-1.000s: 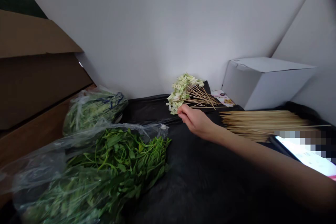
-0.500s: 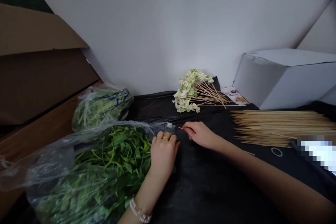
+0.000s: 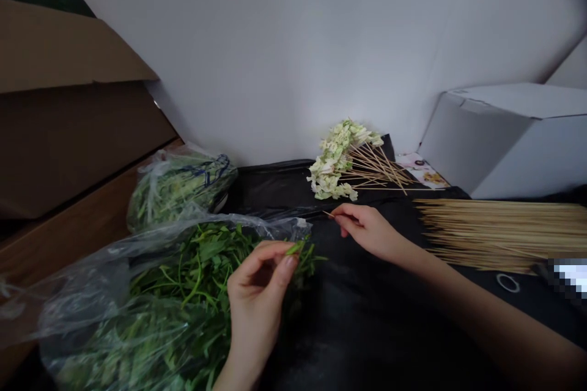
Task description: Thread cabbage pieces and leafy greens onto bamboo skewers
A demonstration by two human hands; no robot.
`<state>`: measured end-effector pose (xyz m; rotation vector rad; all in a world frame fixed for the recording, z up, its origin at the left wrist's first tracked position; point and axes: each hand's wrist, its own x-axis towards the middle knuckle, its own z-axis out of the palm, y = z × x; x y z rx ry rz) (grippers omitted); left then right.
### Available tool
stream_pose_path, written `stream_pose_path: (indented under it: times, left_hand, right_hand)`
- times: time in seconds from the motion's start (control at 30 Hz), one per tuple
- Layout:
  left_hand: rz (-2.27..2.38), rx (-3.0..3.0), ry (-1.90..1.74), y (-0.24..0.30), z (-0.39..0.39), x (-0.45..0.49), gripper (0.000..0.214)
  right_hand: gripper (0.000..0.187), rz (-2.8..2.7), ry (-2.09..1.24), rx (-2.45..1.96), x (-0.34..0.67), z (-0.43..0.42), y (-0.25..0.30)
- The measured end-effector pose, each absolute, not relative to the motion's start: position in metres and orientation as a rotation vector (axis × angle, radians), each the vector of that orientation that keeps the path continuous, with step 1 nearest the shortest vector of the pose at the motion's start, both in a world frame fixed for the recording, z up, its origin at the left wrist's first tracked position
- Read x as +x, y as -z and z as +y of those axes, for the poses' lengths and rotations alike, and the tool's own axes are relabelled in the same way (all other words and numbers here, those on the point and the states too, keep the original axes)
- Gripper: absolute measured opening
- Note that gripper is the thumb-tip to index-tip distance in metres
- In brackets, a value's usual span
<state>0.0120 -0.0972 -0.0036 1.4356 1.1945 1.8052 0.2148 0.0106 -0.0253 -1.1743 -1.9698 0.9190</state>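
My left hand (image 3: 259, 293) hovers over a clear plastic bag of leafy greens (image 3: 174, 293) and pinches a small green stem (image 3: 296, 248) between thumb and fingertips. My right hand (image 3: 369, 231) rests on the black-covered table (image 3: 367, 324), its fingers pinched on a thin bamboo skewer (image 3: 329, 215) whose tip points left. Just beyond the right hand lies a pile of finished skewers (image 3: 342, 162) topped with pale green pieces.
A second bag of greens (image 3: 181, 186) sits behind the first. A large bundle of bare bamboo skewers (image 3: 499, 232) lies at the right, a white box (image 3: 509, 140) behind it. Brown cardboard boxes (image 3: 68, 104) stand at the left. A rubber band (image 3: 507, 283) lies near my right forearm.
My right hand drew back from the finished pile holding a skewer. My left hand came in, reached into the bag, then lifted with a green stem pinched in its fingers.
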Motion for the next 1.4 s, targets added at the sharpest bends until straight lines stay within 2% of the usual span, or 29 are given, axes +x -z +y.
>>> stream_pose_path:
  times: [0.13, 0.33, 0.47, 0.53, 0.6, 0.63, 0.73, 0.8, 0.87, 0.93, 1.0, 1.1, 1.27, 1.4]
  left_hand:
    - [0.860, 1.025, -1.898, -0.013, -0.105, 0.003, 0.015]
    - [0.957, 1.038, -1.802, -0.005, -0.094, -0.003, 0.016]
    - [0.934, 1.042, -1.772, -0.003, -0.093, 0.001, 0.016]
    - [0.911, 1.044, -1.788, -0.010, -0.096, 0.001, 0.015]
    - [0.867, 1.012, -1.840, -0.023, -0.100, -0.003, 0.017]
    - [0.829, 0.979, -1.890, -0.033, -0.103, -0.007, 0.019]
    - [0.677, 0.816, -2.007, -0.066, -0.109, -0.021, 0.026]
    - [0.667, 0.754, -2.064, -0.083, -0.108, -0.026, 0.023]
    - [0.764, 0.782, -2.036, -0.089, -0.099, -0.023, 0.018]
    - [0.884, 0.817, -1.820, -0.080, -0.085, -0.012, 0.023]
    - [0.915, 0.785, -1.599, -0.060, -0.072, 0.003, 0.034]
    - [0.878, 0.668, -1.404, -0.025, -0.062, 0.021, 0.033]
    - [0.883, 0.646, -1.340, 0.003, -0.072, 0.021, 0.031]
    - [0.896, 0.636, -1.338, 0.005, -0.075, 0.018, 0.030]
  right_hand:
    - [0.022, -1.919, -0.966, -1.160, 0.212, 0.006, 0.018]
    - [0.025, -1.973, -1.347, -0.999, 0.194, -0.031, -0.008]
    - [0.039, -2.047, -1.577, -0.882, 0.179, -0.060, -0.008]
    - [0.027, -2.202, -1.430, -0.922, 0.174, -0.066, -0.001]
    - [0.009, -2.376, -1.090, -1.058, 0.171, -0.066, 0.007]
    - [0.005, -2.436, -0.910, -1.130, 0.172, -0.064, 0.010]
    - [0.014, -2.575, -0.607, -1.279, 0.181, -0.053, 0.012]
    - [0.020, -2.633, -0.595, -1.284, 0.192, -0.043, 0.008]
    - [0.039, -2.638, -0.684, -1.221, 0.205, -0.035, 0.001]
    - [0.055, -2.577, -0.794, -1.162, 0.216, -0.028, -0.008]
    - [0.047, -2.470, -0.843, -1.185, 0.224, -0.025, -0.019]
    - [0.040, -2.327, -0.817, -1.237, 0.227, -0.029, -0.032]
    - [0.027, -2.277, -0.749, -1.200, 0.218, -0.040, -0.036]
    - [0.030, -2.270, -0.624, -1.129, 0.211, -0.047, -0.035]
